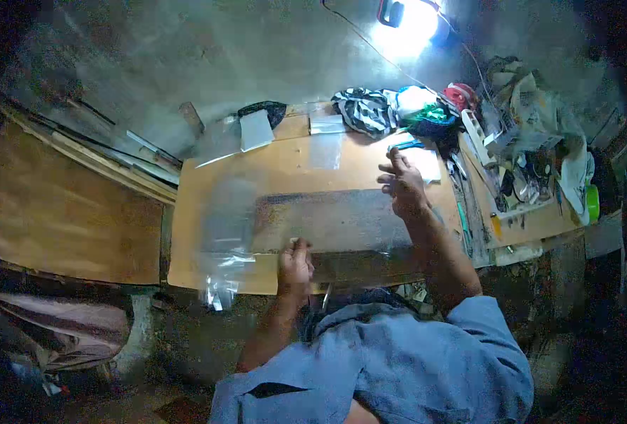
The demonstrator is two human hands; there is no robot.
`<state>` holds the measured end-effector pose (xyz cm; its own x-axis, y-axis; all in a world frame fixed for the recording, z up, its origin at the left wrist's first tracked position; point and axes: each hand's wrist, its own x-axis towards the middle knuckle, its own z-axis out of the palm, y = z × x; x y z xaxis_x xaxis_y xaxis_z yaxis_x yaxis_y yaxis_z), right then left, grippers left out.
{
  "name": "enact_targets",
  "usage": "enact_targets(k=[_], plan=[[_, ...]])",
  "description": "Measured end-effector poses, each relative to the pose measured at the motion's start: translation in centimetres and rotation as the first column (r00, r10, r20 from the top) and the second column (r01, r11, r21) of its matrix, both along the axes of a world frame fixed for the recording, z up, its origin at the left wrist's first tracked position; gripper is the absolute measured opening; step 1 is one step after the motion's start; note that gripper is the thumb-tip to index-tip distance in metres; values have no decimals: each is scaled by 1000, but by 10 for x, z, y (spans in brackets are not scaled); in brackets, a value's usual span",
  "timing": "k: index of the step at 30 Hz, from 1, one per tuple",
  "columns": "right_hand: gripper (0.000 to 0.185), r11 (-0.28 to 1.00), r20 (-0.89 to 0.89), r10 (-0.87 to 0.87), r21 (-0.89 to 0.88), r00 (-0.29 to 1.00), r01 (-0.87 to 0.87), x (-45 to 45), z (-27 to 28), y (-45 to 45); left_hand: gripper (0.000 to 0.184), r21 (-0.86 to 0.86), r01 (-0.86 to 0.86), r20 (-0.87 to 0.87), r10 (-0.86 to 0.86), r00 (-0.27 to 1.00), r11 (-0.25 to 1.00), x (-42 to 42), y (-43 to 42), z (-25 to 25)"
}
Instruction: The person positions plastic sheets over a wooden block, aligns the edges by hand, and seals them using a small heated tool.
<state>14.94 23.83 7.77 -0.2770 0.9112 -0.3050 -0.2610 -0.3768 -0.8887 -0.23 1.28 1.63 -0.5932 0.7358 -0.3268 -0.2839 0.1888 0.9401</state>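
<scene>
My left hand (297, 267) is closed, thumb and fingers pressed together, over the front part of a dark-edged rectangular board (334, 220). What it pinches, if anything, I cannot make out. Farther forward and to the right, my right hand (403, 185) has its fingers apart. Its fingertips are close to a slim blue tool (406, 145); contact is not clear. The blue tool lies by a white pad (428, 167). A clear plastic sheet (228, 219) covers the left of the board and hangs over the table's front edge.
Small plastic packets (325, 150) and a white card (257, 131) lie along the back of the table (186, 247). Striped cloth (364, 112) is bundled there. On the right are a power strip (476, 138) and a cluttered tray (532, 205). A bright lamp (409, 32) hangs above.
</scene>
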Motion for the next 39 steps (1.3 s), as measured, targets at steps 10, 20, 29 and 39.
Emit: enact_targets(k=[10, 20, 29, 39], plan=[[65, 888, -209, 385, -183, 899, -423, 14, -59, -87, 23, 55, -174, -11, 175, 984, 983, -23, 19, -21], [52, 871, 73, 441, -277, 895, -406, 13, -91, -92, 24, 57, -216, 26, 214, 976, 975, -28, 8, -30], [25, 948, 176, 317, -34, 932, -317, 8, -76, -108, 17, 132, -91, -7, 93, 996, 987, -30, -9, -59], [53, 948, 193, 218, 192, 957, -255, -47, 2, 21, 29, 60, -93, -361, 109, 926, 994, -112, 112, 43]])
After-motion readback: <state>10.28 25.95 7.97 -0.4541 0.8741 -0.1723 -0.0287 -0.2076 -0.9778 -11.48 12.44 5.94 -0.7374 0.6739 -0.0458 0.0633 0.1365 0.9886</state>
